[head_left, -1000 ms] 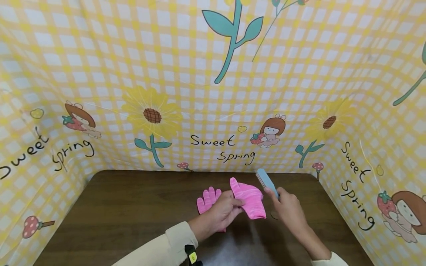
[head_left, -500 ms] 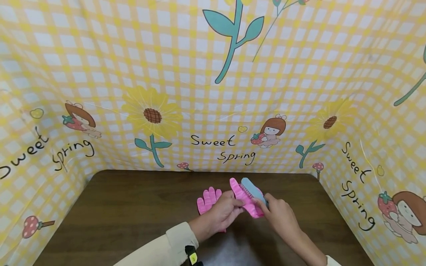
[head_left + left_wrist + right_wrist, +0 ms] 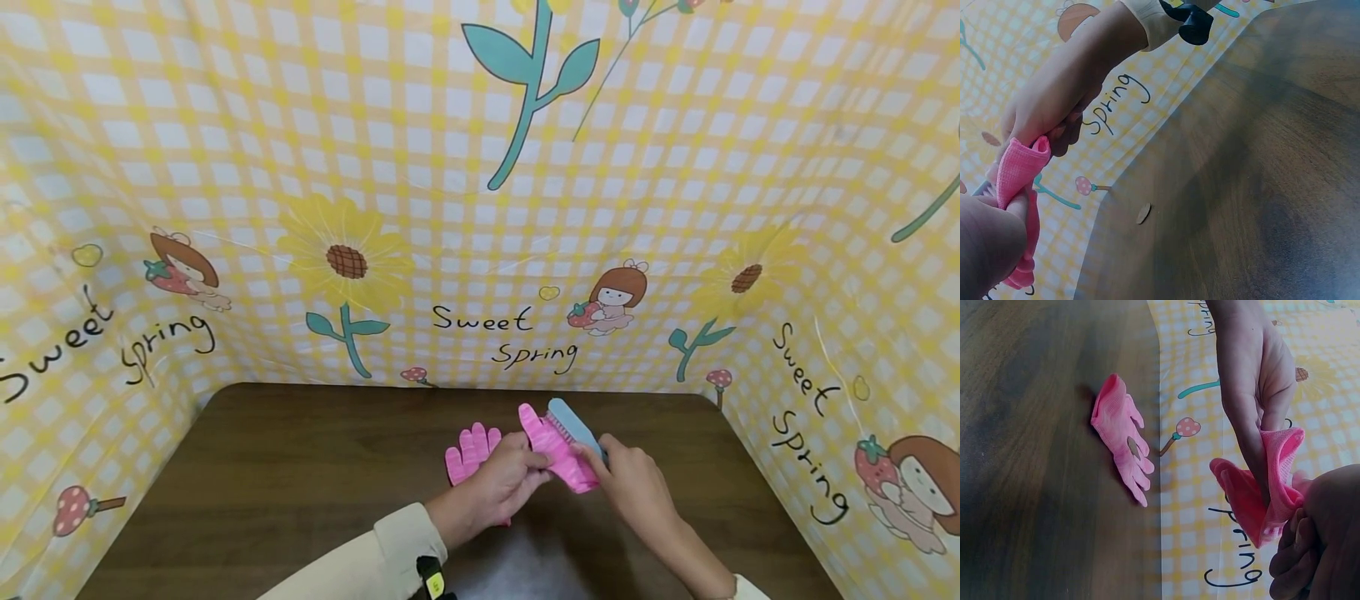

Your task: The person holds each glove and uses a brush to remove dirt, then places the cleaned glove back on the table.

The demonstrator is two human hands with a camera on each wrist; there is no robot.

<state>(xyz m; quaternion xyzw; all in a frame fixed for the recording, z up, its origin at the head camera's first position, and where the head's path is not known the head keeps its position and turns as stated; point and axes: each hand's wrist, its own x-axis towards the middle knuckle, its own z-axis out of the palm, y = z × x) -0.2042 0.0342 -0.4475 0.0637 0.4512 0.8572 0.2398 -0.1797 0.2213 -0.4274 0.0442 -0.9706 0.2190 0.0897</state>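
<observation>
My left hand (image 3: pixel 512 475) pinches a pink knitted glove (image 3: pixel 561 463) between thumb and fingers, above the table. In my right hand (image 3: pixel 636 483) is a light blue brush (image 3: pixel 576 428), gripped by its handle, with its bristles against the glove. The thumb of that hand lies close to the glove's cuff. A second pink glove (image 3: pixel 1113 422) lies flat on the table; in the head view my left hand and forearm partly cover it. From the right wrist view, the held glove (image 3: pixel 1282 475) shows its cuff gaping, and the brush is mostly hidden there.
The dark brown wooden table (image 3: pixel 300 483) has a checked yellow-and-white cloth (image 3: pixel 420 167) hung around its back and sides. A small oval mark (image 3: pixel 1143 213) shows in the left wrist view; I cannot tell what it is.
A second ago the brush was off to the right of the glove; my right hand has since brought it left onto the glove. My left hand keeps its hold, almost still.
</observation>
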